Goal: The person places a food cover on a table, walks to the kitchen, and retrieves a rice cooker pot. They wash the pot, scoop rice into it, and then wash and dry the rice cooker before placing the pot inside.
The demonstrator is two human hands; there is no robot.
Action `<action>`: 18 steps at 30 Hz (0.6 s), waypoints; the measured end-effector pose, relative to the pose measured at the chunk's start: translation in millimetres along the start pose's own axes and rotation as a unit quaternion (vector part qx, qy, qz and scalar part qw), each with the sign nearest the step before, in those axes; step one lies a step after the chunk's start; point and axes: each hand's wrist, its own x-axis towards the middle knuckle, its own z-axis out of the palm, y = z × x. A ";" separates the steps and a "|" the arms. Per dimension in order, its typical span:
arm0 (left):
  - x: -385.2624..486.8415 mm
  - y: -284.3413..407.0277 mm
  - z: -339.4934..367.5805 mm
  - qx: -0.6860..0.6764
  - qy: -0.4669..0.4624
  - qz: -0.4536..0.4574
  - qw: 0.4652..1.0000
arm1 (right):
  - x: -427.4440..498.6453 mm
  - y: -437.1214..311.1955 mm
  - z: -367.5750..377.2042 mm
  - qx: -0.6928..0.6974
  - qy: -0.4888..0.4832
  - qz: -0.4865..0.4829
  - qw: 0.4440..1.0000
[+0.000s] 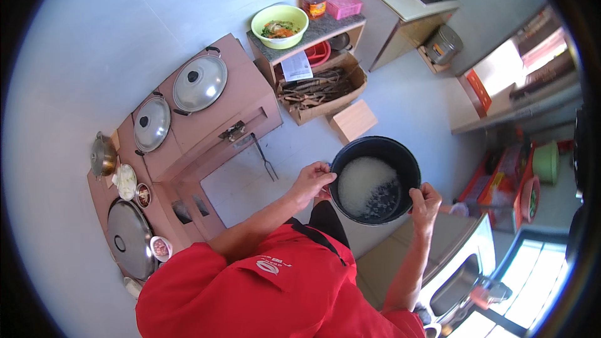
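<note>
A dark round cooking pot (409, 159) hangs in front of me, held between both hands. White grains that look like rice (364, 180) lie across its bottom, thicker on the left; dark patches of the bottom show through at the lower right. My left hand (315, 179) grips the pot's left rim, thumb on top, the other fingers partly hidden. On the opposite side my right hand (425, 201) pinches the rim with the thumb over the edge. Below the pot are the floor and part of my dark-clad leg.
To the left runs a pink tiled stove (197, 150) with lidded woks (200, 83). Fire tongs (265, 158) lean at its front. A cardboard box of firewood (324, 87) and a wooden block (354, 119) stand on the floor ahead. A sink (455, 286) is at the lower right.
</note>
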 end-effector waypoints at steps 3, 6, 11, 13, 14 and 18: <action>43.9 36.0 -0.8 -0.041 0.052 -0.017 0.998 | 90.0 -15.0 42.1 0.008 -0.033 0.009 0.999; 87.5 78.1 -10.6 -0.079 0.102 0.008 0.992 | 172.6 -20.8 87.6 -0.041 -0.064 -0.056 0.996; 165.6 152.1 -21.3 -0.086 0.151 0.070 0.982 | 290.4 -71.2 171.8 -0.017 -0.098 -0.089 0.991; 203.0 179.7 -32.1 -0.102 0.183 0.086 0.974 | 336.8 -79.8 211.4 -0.014 -0.111 -0.119 0.987; 222.3 194.0 -38.2 -0.110 0.198 0.094 0.969 | 359.0 -84.5 232.0 -0.013 -0.116 -0.133 0.984; 297.2 248.4 -69.7 -0.152 0.217 0.090 0.960 | 439.7 -105.4 321.4 -0.058 -0.113 -0.167 0.978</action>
